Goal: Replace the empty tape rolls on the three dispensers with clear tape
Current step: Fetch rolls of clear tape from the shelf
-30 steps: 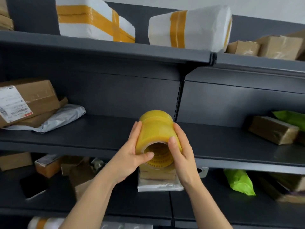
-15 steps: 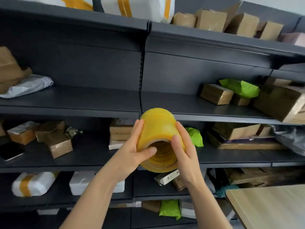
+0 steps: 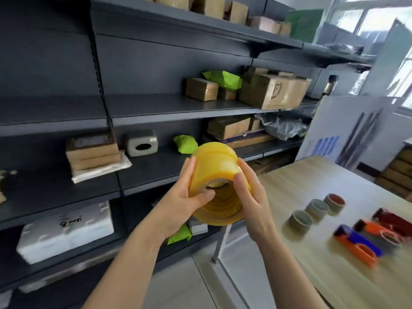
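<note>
A person's left hand (image 3: 185, 204) and right hand (image 3: 252, 197) hold a stack of clear tape rolls (image 3: 214, 166) in mid-air before grey shelving (image 3: 156, 108), fingers (image 3: 189, 172) wrapped round its sides. To the right, a wooden bench (image 3: 312, 275) carries three empty tape cores (image 3: 317, 207) and three dispensers (image 3: 356, 246). The stack looks slippery, so it is best set down with both hands on bare bench near the dispensers.

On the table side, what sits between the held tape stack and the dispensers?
Three empty cores in a row on the wooden table, between the tape stack and the dispensers; the head view shows it.
</note>
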Tool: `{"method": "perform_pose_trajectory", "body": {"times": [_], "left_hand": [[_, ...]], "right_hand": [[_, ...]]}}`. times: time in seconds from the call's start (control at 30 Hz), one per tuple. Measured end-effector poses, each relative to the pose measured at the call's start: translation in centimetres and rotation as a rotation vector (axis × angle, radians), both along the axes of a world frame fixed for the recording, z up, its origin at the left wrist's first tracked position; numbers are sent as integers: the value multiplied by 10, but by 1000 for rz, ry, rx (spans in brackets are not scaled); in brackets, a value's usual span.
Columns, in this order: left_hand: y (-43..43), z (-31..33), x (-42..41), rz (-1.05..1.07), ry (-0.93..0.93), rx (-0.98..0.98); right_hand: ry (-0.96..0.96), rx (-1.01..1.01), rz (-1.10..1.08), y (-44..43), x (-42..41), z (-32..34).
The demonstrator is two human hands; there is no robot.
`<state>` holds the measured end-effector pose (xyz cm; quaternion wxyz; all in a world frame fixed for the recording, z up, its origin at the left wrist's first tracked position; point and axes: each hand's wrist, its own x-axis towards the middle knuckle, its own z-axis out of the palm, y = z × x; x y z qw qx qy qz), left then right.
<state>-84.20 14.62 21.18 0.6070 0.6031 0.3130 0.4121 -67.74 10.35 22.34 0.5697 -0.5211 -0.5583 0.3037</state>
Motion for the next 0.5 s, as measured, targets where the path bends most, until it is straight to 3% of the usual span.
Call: {"method": "perform_pose_trajectory", "body": {"times": [0.5], "left_hand": [[-111,-51,206,-238,21,-123]], "right_hand": [[3,-210,-212,-153,193,-36]]}}
